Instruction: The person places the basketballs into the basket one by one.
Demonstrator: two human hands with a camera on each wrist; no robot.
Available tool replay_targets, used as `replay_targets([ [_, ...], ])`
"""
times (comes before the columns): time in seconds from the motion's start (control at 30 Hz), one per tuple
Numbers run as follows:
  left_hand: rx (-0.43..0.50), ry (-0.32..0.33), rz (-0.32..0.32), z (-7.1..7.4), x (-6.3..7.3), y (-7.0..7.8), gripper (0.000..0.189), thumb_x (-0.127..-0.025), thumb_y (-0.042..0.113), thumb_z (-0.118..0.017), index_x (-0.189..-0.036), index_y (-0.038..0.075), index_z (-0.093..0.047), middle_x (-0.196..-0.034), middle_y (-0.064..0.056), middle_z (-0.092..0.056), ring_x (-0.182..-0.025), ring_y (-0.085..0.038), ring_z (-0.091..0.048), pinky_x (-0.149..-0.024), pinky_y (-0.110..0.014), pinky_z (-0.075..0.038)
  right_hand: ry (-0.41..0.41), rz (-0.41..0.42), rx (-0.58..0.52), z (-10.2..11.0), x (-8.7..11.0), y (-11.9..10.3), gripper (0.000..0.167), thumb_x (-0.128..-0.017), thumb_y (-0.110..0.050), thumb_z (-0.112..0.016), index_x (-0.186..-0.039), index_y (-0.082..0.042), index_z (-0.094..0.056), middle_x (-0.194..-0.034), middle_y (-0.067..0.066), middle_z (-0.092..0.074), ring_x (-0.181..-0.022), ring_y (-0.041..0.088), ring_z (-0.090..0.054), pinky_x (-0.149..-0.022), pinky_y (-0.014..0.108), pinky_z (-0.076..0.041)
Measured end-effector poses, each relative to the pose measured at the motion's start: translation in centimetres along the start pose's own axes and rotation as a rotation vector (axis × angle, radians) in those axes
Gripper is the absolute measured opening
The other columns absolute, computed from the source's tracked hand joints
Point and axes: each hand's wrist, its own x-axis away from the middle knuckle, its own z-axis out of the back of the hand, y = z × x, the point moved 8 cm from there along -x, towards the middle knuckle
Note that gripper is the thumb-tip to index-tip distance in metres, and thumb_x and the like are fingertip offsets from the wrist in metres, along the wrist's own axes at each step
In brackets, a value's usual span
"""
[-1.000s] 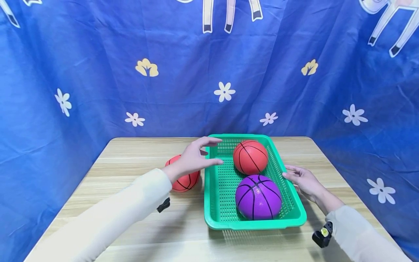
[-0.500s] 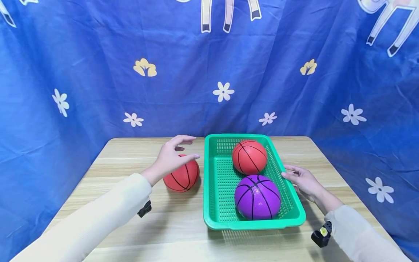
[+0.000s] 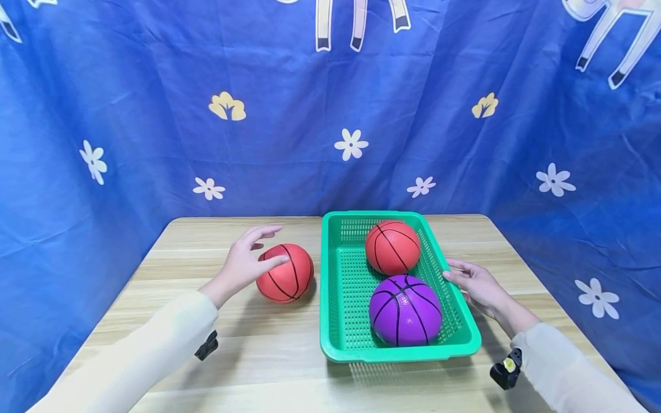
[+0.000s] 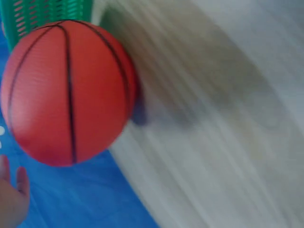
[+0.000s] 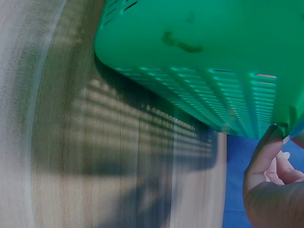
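A red basketball [image 3: 285,273] with black lines rests on the table left of a green plastic basket [image 3: 347,357]. My left hand [image 3: 241,268] is at its left side, fingers spread and slightly bent, thumb in front of the ball from the head view. In the left wrist view, the red ball [image 4: 71,95] appears apart from the fingers. Inside the basket sit an orange-red basketball [image 3: 393,248] at the back and a purple basketball [image 3: 405,311] in front. My right hand [image 3: 480,289] holds the basket's right rim, a fingertip tucked beneath it in the right wrist view.
The basket stands on a light wood-grain table [image 3: 258,367]. A blue curtain [image 3: 289,143] with white flowers hangs behind and along both sides. Black wrist cameras are strapped at both sleeves.
My left hand has moved left, from above the basket's left rim, across the red basketball, to the ball's left side. The right hand, the basket and the balls stay in place.
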Motion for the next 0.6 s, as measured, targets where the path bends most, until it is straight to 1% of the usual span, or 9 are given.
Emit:
replay_targets([
  [0.13,-0.020,-0.025,0.049,-0.1,1.0,-1.5,0.066,-0.072,0.012,-0.083,-0.131,0.006,-0.055,-0.128,-0.014,-0.052,-0.117,-0.031,-0.048,-0.092,-0.053,-0.042,0.020,-0.011,-0.009,0.6,-0.5,0.8,0.097,-0.071,-0.049,-0.079,-0.147,-0.010,-0.033,-0.128,0.018,-0.052,-0.108,0.030,-0.059,-0.086,0.046,-0.050],
  [0.23,-0.022,-0.052,0.095,-0.4,1.7,-2.5,0.071,-0.072,0.015,-0.084,-0.134,0.007,-0.052,-0.133,-0.014,-0.047,-0.121,-0.032,-0.043,-0.095,-0.055,-0.039,0.023,-0.006,-0.003,0.6,-0.6,0.7,0.099,-0.070,-0.050,-0.078,-0.148,-0.009,-0.032,-0.130,0.019,-0.050,-0.109,0.029,-0.059,-0.087,0.046,-0.050],
  [0.3,-0.023,-0.071,0.114,-0.7,2.0,-3.1,0.076,-0.070,0.016,-0.086,-0.136,0.008,-0.049,-0.135,-0.015,-0.044,-0.123,-0.033,-0.040,-0.096,-0.057,-0.038,0.022,-0.002,-0.003,0.5,-0.5,0.7,0.100,-0.071,-0.050,-0.078,-0.148,-0.008,-0.031,-0.131,0.020,-0.050,-0.110,0.029,-0.059,-0.087,0.046,-0.050],
  [0.47,-0.052,-0.115,0.130,-1.4,2.9,-4.2,0.089,-0.065,0.024,-0.089,-0.141,0.011,-0.044,-0.139,-0.015,-0.039,-0.127,-0.036,-0.033,-0.096,-0.063,-0.034,0.020,-0.008,-0.020,0.5,-0.5,0.8,0.100,-0.070,-0.049,-0.079,-0.147,-0.008,-0.031,-0.130,0.019,-0.051,-0.109,0.028,-0.059,-0.087,0.046,-0.049],
  [0.53,-0.054,-0.128,0.135,-1.6,3.1,-4.6,0.092,-0.064,0.025,-0.090,-0.142,0.013,-0.042,-0.140,-0.016,-0.037,-0.128,-0.037,-0.032,-0.096,-0.066,-0.033,0.018,-0.008,-0.027,0.6,-0.6,0.9,0.100,-0.069,-0.049,-0.080,-0.147,-0.008,-0.032,-0.129,0.019,-0.051,-0.109,0.029,-0.059,-0.087,0.047,-0.049],
  [0.6,-0.046,-0.137,0.142,-1.8,3.4,-5.0,0.095,-0.064,0.025,-0.090,-0.144,0.014,-0.040,-0.140,-0.017,-0.035,-0.127,-0.039,-0.033,-0.094,-0.066,-0.034,0.018,-0.008,-0.028,0.7,-0.7,1.0,0.100,-0.070,-0.049,-0.080,-0.147,-0.009,-0.032,-0.129,0.019,-0.052,-0.110,0.029,-0.059,-0.087,0.046,-0.049],
])
